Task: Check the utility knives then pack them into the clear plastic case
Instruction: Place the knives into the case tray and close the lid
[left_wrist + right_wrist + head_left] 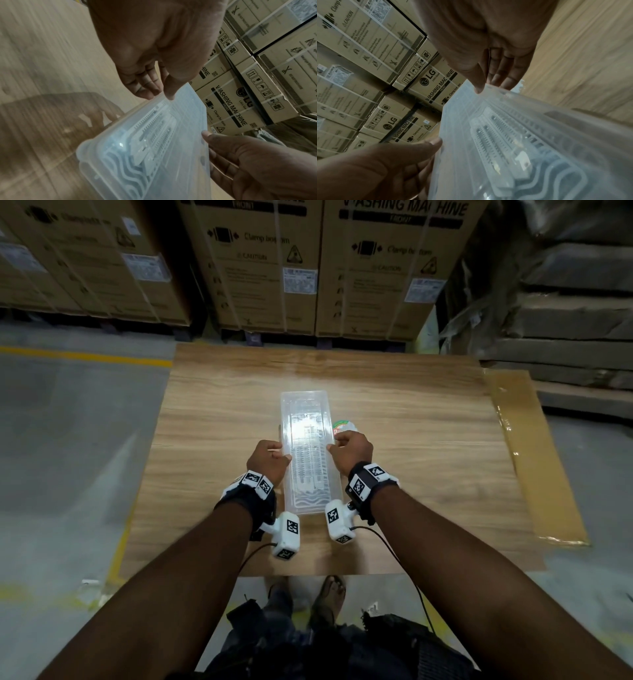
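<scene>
The clear plastic case (310,405) lies lengthwise on the wooden table (411,440) with its lid on. Pale ribbed utility knives (308,463) show through the lid. My left hand (279,451) pinches the case's left long edge, thumb on the lid and fingers under the rim. My right hand (337,443) pinches the right edge the same way. In the left wrist view the left hand (159,92) grips the case (185,108) over the knives (154,135), with the right hand (248,155) opposite. In the right wrist view the right hand (488,85) holds the case (462,135), knives (496,142) inside.
A round white label or cap with green and red print (344,425) lies just beyond my right hand. Stacked washing machine cartons (267,268) stand behind the table. A flat cardboard sheet (534,460) sticks out at the table's right side. Grey floor lies to the left.
</scene>
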Available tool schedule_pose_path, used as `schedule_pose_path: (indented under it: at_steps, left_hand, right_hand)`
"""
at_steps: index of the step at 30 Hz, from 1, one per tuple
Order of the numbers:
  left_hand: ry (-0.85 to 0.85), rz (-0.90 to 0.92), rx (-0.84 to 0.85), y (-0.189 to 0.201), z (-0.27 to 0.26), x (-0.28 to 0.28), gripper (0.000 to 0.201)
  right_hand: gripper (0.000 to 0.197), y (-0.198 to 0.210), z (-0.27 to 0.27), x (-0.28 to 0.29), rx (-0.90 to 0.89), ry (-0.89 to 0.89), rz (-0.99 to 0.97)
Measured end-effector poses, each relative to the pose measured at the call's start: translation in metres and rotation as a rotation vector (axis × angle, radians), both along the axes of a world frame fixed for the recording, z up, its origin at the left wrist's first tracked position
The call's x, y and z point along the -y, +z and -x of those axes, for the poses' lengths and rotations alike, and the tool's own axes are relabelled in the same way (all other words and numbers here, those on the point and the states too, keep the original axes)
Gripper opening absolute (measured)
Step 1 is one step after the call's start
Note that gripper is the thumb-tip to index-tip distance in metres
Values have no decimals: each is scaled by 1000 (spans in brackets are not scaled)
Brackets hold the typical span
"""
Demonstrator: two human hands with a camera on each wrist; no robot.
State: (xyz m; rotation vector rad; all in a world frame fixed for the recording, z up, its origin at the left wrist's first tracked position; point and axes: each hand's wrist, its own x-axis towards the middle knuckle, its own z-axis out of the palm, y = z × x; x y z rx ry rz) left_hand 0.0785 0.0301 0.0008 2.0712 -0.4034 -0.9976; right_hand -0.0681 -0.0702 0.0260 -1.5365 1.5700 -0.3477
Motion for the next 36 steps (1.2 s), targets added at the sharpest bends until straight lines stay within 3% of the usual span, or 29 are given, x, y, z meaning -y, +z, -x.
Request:
schedule_pose_path:
  at_steps: [32,36]
  left_hand:
    - [-93,-140,213,-9,12,5,31]
    - [-205,-205,277,-8,17,1,33]
  right_hand:
    - [20,-37,3,17,-31,28,-123]
    - [38,-36,12,13,-31,129,-169]
